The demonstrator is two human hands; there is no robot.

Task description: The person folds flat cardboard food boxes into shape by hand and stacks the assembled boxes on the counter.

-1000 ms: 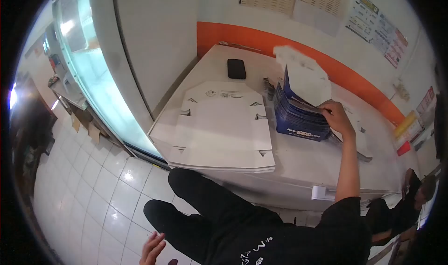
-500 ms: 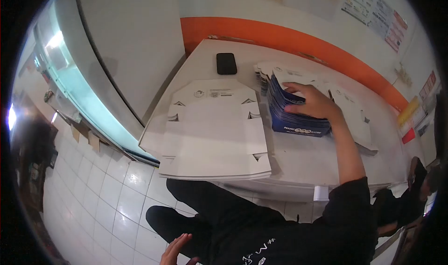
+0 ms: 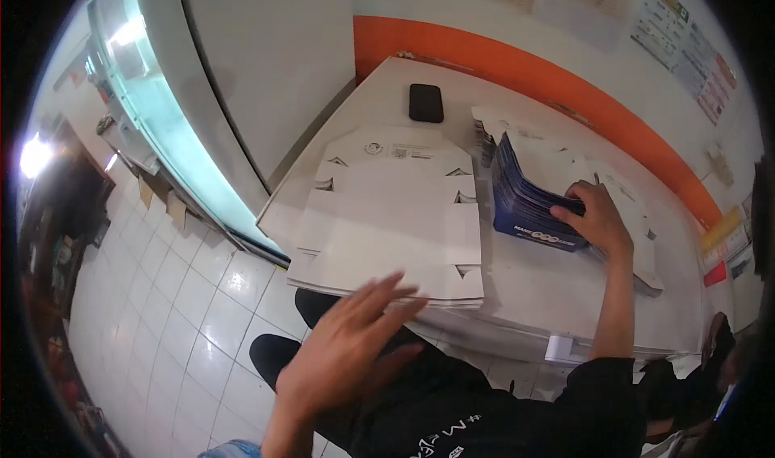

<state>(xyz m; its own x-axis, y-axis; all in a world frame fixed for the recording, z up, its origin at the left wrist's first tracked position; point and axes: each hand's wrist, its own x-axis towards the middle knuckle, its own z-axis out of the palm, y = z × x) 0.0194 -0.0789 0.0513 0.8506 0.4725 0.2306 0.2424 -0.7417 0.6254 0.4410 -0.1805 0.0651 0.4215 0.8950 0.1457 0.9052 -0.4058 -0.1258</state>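
My right hand [image 3: 596, 216] has its thumb and fingers closed on the right end of a nested stack of blue cardboard boxes [image 3: 541, 236], which have white print on the front. To the left lies a stack of flat white cardboard box blanks [image 3: 387, 216] with cut notches along both sides and a small printed mark at the far end. My left hand [image 3: 351, 345], slightly blurred, hangs over my lap at the front edge of these blanks. Its fingers are spread and nothing is in them.
A black phone [image 3: 426, 103] lies at the back of the white table [image 3: 533, 296]. More flat white blanks [image 3: 634, 208] lie behind and right of the blue stack. An orange-striped wall [image 3: 500, 62] bounds the back. Another person's dark shoe [image 3: 714, 337] shows at the far right.
My left hand has risen from low by my lap to the front of the white blanks. My right hand has slid from the middle of the blue stack to its right end. The view has shifted slightly.
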